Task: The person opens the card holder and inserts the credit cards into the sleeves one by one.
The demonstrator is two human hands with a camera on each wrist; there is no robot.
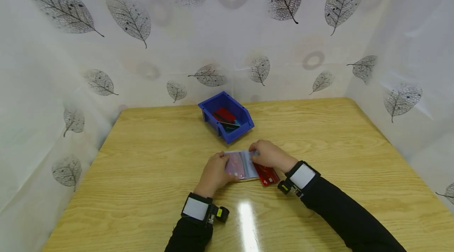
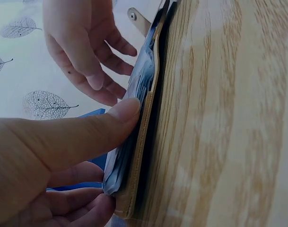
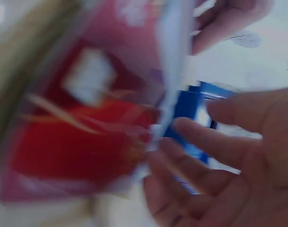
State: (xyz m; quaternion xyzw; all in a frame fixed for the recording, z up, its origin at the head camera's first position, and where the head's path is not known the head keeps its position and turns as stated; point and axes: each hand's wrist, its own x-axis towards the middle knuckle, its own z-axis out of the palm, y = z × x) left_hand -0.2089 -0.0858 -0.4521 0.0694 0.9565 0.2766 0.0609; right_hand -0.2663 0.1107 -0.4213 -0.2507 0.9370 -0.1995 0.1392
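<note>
A card holder [image 1: 251,165] with clear plastic sleeves lies spread on the table. Its tan cover [image 2: 143,137] and snap strap show in the left wrist view. My left hand [image 1: 214,173] grips its left side, thumb pressed on the sleeves and fingers at the far edge. My right hand [image 1: 267,154] is at the sleeves' right side, fingers loosely bent, thumb apart from them in the right wrist view. Below it a red card [image 1: 268,175] shows, seemingly inside a clear sleeve; the right wrist view is blurred there.
Behind the hands a blue plastic bin [image 1: 227,138] stands on the wooden table [image 1: 159,137], holding red and dark cards [image 1: 224,114]. A white leaf-print cloth [image 1: 227,43] hangs along the back and sides of the table.
</note>
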